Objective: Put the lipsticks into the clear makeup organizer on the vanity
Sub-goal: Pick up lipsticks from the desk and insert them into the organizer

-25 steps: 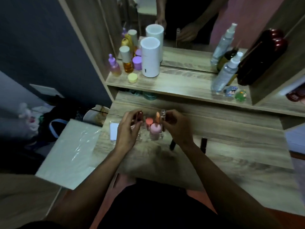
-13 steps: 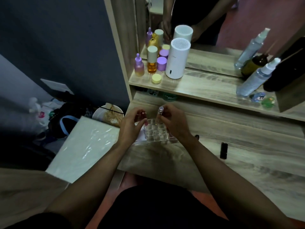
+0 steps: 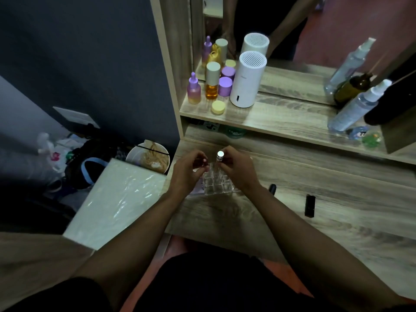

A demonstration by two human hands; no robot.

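A clear makeup organizer [image 3: 217,184] with a grid of square cells sits on the wooden vanity top [image 3: 315,212], between my hands. My left hand [image 3: 186,173] pinches a dark red lipstick [image 3: 201,162] at the organizer's back left corner. A silver-capped lipstick [image 3: 219,156] stands upright in my right hand [image 3: 236,171], over the organizer's back row. Two black lipsticks lie on the vanity to the right, one [image 3: 272,188] close to my right wrist and one [image 3: 309,205] farther right.
The upper shelf [image 3: 281,122] carries a white cylinder device [image 3: 247,79], purple and amber bottles [image 3: 212,81], a yellow jar [image 3: 218,107] and spray bottles [image 3: 355,106] by the mirror. A plastic-wrapped white board [image 3: 117,201] and a bowl [image 3: 149,157] lie left of the vanity.
The view has shifted so the vanity sits farther right. The pink and orange items seen in the organizer a second ago are gone from sight; both hands still hold lipsticks over it.
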